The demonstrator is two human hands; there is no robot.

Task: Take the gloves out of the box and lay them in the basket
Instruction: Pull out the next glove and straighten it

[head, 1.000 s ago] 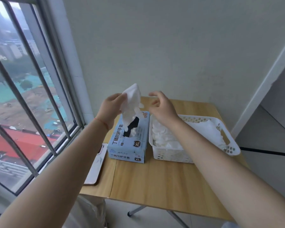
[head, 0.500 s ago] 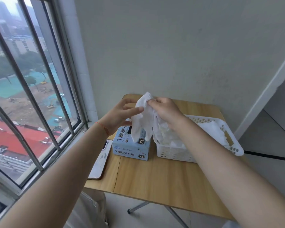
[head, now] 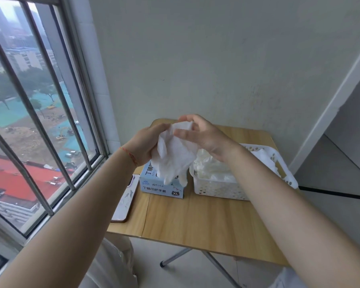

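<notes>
While both hands — left hand (head: 148, 145), right hand (head: 204, 136) — pinch its cuff, the white glove (head: 175, 161) hangs crumpled over the box (head: 161, 187), basket (head: 216, 189) at three o'clock.

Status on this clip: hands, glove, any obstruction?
Left hand and right hand both grip glove. Glove above box, not in basket. Nothing in the way.
</notes>
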